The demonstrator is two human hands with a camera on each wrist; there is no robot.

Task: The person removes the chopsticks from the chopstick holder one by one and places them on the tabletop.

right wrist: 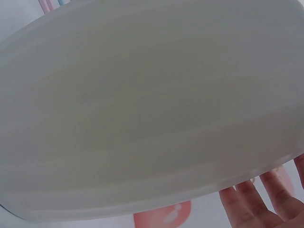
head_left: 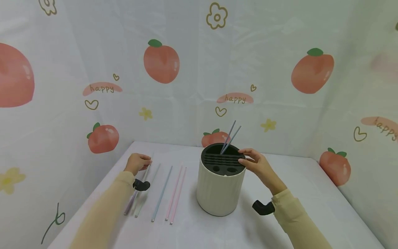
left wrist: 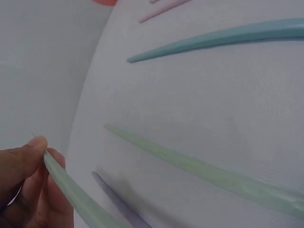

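White table (head_left: 311, 193), peach-print backdrop (head_left: 161, 64), pink chopsticks (head_left: 175, 193)

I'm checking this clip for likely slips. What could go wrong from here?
The left hand only pinches the green chopstick near its tip, so it might swing or slip. The right hand rests lightly on the holder rim; a bump could shift it, or knock the two grey chopsticks leaning inside.

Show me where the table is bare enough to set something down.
Free: the table right of the cream holder, out to the curtain wall, and the near strip in front of the holder. Crowded: left of the holder, where chopsticks lie side by side and the left hand pinches a green chopstick.
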